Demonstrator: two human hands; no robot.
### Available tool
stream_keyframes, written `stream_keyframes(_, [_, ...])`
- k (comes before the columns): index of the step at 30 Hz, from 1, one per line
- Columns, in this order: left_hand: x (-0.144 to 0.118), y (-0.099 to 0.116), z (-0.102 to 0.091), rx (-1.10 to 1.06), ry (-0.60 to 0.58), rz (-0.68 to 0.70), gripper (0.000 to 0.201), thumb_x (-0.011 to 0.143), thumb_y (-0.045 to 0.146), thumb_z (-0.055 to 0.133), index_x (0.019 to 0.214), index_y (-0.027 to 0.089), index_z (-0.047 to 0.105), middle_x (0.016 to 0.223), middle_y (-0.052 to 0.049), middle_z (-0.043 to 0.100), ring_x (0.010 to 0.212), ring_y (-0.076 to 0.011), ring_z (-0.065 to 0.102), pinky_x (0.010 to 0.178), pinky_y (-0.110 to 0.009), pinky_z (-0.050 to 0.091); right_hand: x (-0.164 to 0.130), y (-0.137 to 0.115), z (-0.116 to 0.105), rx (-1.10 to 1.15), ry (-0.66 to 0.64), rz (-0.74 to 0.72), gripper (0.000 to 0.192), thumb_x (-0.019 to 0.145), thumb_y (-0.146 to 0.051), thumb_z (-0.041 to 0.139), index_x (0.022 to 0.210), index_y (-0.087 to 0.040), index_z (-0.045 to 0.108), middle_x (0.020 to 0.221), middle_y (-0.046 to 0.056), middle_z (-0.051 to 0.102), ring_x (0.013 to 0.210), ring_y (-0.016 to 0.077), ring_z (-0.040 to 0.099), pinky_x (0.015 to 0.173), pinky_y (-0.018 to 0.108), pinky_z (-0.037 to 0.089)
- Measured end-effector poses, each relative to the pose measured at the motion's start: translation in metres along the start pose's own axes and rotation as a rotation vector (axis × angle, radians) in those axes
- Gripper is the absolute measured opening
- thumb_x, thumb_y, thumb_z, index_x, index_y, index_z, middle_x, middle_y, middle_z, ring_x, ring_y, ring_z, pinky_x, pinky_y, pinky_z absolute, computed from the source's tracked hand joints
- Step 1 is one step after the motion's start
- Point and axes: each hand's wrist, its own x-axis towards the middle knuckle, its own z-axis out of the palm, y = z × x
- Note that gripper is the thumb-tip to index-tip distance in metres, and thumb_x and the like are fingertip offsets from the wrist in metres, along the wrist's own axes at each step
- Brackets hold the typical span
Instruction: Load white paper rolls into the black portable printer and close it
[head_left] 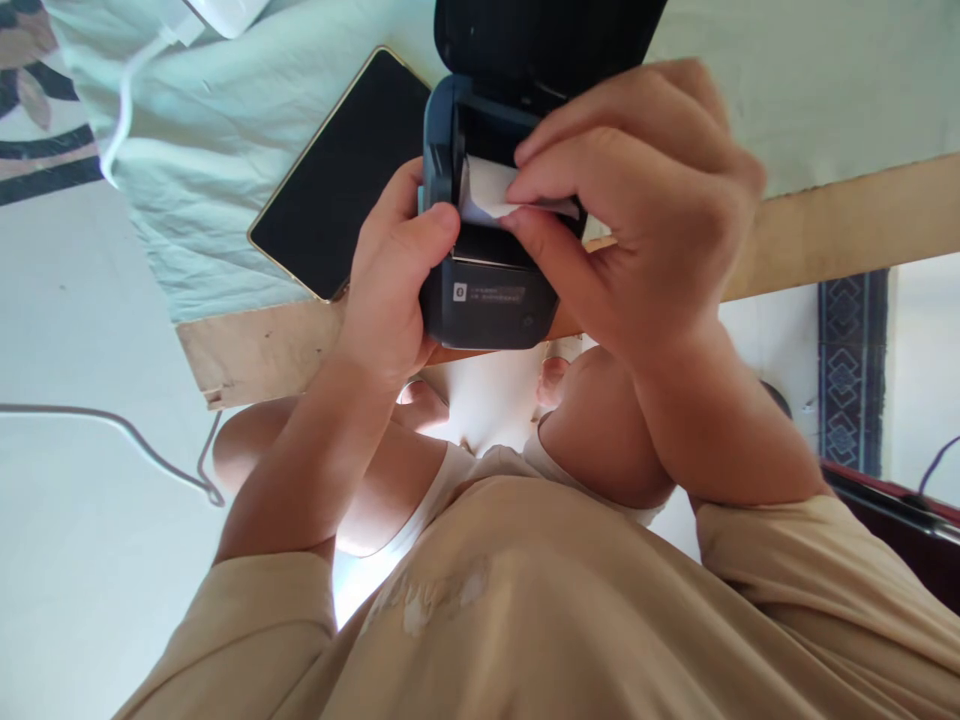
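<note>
Paper (480, 185) lies inside the open printer (487, 325), long axis running crosswise; the right hand (649, 190), nearer to it, pinches it from the right, while the left hand (394, 265) clasps the printer's left side.

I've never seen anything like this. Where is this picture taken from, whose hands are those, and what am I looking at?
There is no robot here: a person is working bare-handed, seen by a camera worn on their own head, looking forward and down. The left hand grips a small dark device whose lid stands open. The right hand pinches white paper inside it. Nearby, a flat dark-screened gadget lies on pale green cloth, which is bordered by a bare wooden edge.
</note>
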Motion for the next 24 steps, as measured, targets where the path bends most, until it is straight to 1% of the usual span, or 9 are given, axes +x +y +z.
stream_keyframes(3, [0.002,-0.004,-0.001,0.011,-0.006,0.027,0.034,0.074,0.043,0.058,0.095,0.016,0.059,0.089,-0.007,0.061,0.067,-0.0136,0.055,0.051,-0.026,0.038,-0.001,0.000,-0.002,0.011,0.062,-0.037,0.012,0.077,-0.031,0.059,0.081,-0.022,0.065,0.094,-0.007,0.065,0.089,0.0080,0.059,0.085,0.026,0.046])
stream_keyframes(5, [0.002,-0.004,0.002,0.010,0.003,0.027,0.031,0.073,0.041,0.059,0.093,0.016,0.060,0.084,-0.006,0.060,0.070,-0.0150,0.057,0.053,-0.026,0.040,-0.002,0.000,-0.004,0.044,0.076,-0.095,0.011,0.076,-0.030,0.059,0.081,-0.021,0.064,0.091,-0.005,0.065,0.086,0.0076,0.058,0.081,0.025,0.044])
stream_keyframes(9, [0.000,-0.004,0.005,-0.002,0.042,0.030,0.029,0.076,0.040,0.056,0.092,0.016,0.059,0.080,-0.005,0.057,0.072,-0.0135,0.056,0.059,-0.026,0.043,-0.005,-0.001,-0.005,0.098,0.064,-0.140,0.012,0.077,-0.030,0.057,0.078,-0.021,0.064,0.087,-0.005,0.065,0.082,0.0058,0.055,0.078,0.024,0.042])
stream_keyframes(13, [0.001,-0.004,0.000,0.006,-0.002,0.043,0.042,0.067,0.046,0.066,0.095,0.016,0.060,0.073,-0.004,0.052,0.065,-0.0117,0.049,0.054,-0.025,0.037,-0.008,-0.005,-0.001,0.077,0.002,-0.125,0.017,0.079,-0.034,0.055,0.068,-0.025,0.065,0.086,-0.010,0.067,0.080,0.0057,0.052,0.076,0.025,0.040])
stream_keyframes(15, [0.000,-0.003,-0.003,0.027,-0.018,0.044,0.041,0.066,0.040,0.069,0.097,0.015,0.060,0.073,-0.004,0.051,0.063,-0.0104,0.047,0.052,-0.024,0.035,-0.010,-0.007,0.002,0.070,-0.014,-0.149,0.022,0.082,-0.037,0.051,0.068,-0.028,0.065,0.086,-0.012,0.066,0.082,0.0050,0.052,0.076,0.025,0.039])
stream_keyframes(17, [-0.001,0.000,-0.003,0.060,-0.025,0.034,0.037,0.066,0.031,0.070,0.097,0.015,0.059,0.070,-0.002,0.050,0.059,-0.0082,0.045,0.049,-0.021,0.033,-0.012,-0.006,0.003,0.084,-0.014,-0.188,0.023,0.085,-0.039,0.047,0.072,-0.029,0.064,0.087,-0.014,0.065,0.087,0.0050,0.052,0.077,0.025,0.038])
stream_keyframes(20, [-0.004,0.004,-0.001,0.103,-0.030,0.031,0.033,0.068,0.025,0.070,0.097,0.017,0.058,0.066,0.001,0.051,0.054,-0.0062,0.044,0.044,-0.018,0.033,-0.013,-0.005,0.001,0.161,-0.014,-0.206,0.019,0.081,-0.042,0.052,0.076,-0.026,0.060,0.089,-0.012,0.064,0.091,0.0073,0.053,0.080,0.027,0.040])
stream_keyframes(22, [-0.006,0.006,0.001,0.109,-0.031,0.036,0.033,0.070,0.026,0.070,0.099,0.018,0.057,0.070,0.000,0.054,0.056,-0.0068,0.047,0.047,-0.018,0.038,-0.012,-0.004,-0.002,0.205,0.025,-0.189,0.019,0.078,-0.041,0.056,0.075,-0.023,0.059,0.088,-0.009,0.064,0.086,0.0078,0.053,0.080,0.028,0.041])
stream_keyframes(24, [-0.006,0.006,0.000,0.128,-0.051,0.050,0.039,0.067,0.027,0.072,0.102,0.018,0.056,0.075,-0.001,0.057,0.060,-0.0082,0.050,0.051,-0.020,0.041,-0.010,-0.003,-0.004,0.185,0.077,-0.145,0.019,0.077,-0.039,0.055,0.076,-0.021,0.060,0.086,-0.005,0.063,0.083,0.0078,0.053,0.081,0.027,0.041])
